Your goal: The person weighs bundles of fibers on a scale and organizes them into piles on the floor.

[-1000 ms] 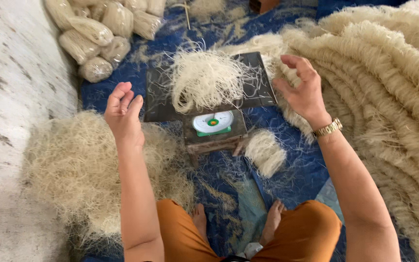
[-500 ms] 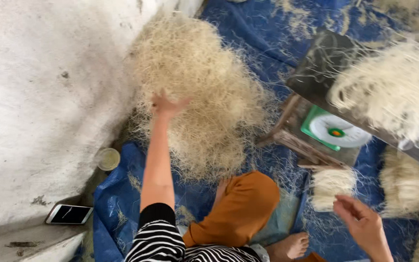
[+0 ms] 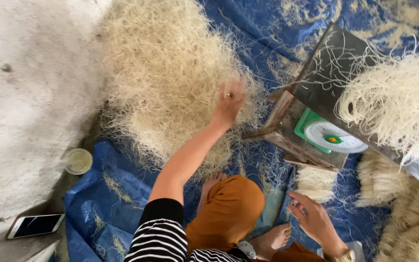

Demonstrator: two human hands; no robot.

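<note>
The left hand [image 3: 229, 103] reaches to 12 o'clock, fingers spread open, resting on the big pile of loose fibre [image 3: 170, 82] and gripping nothing. The right hand [image 3: 314, 221], at 5 o'clock, hangs half open and empty near a small fibre bundle [image 3: 316, 183] under the kitchen scale [image 3: 330, 138].

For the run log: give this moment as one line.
left hand: open, reaching into loose fibre pile | right hand: open, empty, near small fibre bundle | scale: fibre heaped on tray
</note>
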